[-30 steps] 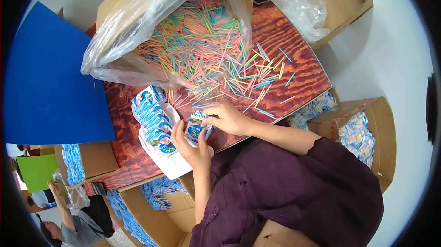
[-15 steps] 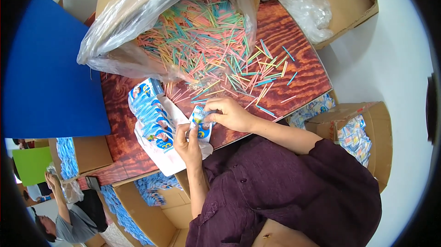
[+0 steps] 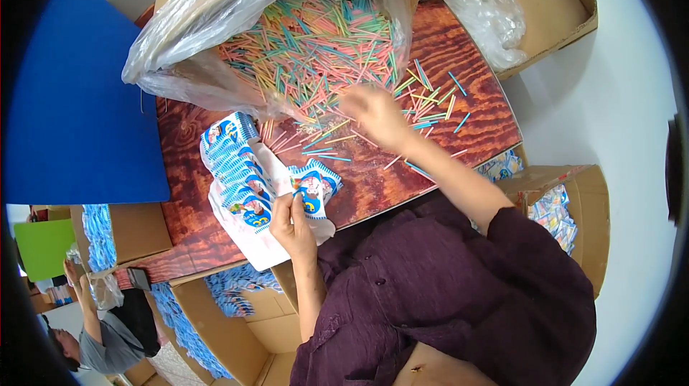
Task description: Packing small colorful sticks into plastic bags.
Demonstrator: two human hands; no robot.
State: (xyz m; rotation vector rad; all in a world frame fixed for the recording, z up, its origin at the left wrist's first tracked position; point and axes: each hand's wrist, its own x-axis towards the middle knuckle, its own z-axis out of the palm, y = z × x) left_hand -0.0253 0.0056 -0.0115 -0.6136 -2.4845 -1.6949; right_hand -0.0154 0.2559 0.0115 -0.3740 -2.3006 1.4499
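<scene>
My left hand (image 3: 291, 224) is closed, thumb and fingers pinching the lower edge of a small blue-and-white printed packet (image 3: 313, 185). Beside it, a row of matching packets (image 3: 240, 170) lies overlapped on a white cloth or sheet (image 3: 269, 249). My right hand (image 3: 373, 114) is smeared by motion over the front of a big heap of thin pink, yellow, green and blue sticks (image 3: 308, 48). Whether its fingers hold any stick cannot be made out. The heap spills from a tipped cardboard box lined with a clear plastic bag (image 3: 165, 56).
Loose sticks (image 3: 430, 99) scatter across the red wood-grained table (image 3: 488, 113). Cardboard boxes of packets stand at the right (image 3: 592, 221) and below the table's near edge (image 3: 215, 307). A blue panel (image 3: 79, 99) rises at left; another person (image 3: 108, 343) works at lower left.
My right hand has left the packet and moved up and to the right to the stick heap. My left hand stays on the packet, now more fully in sight.
</scene>
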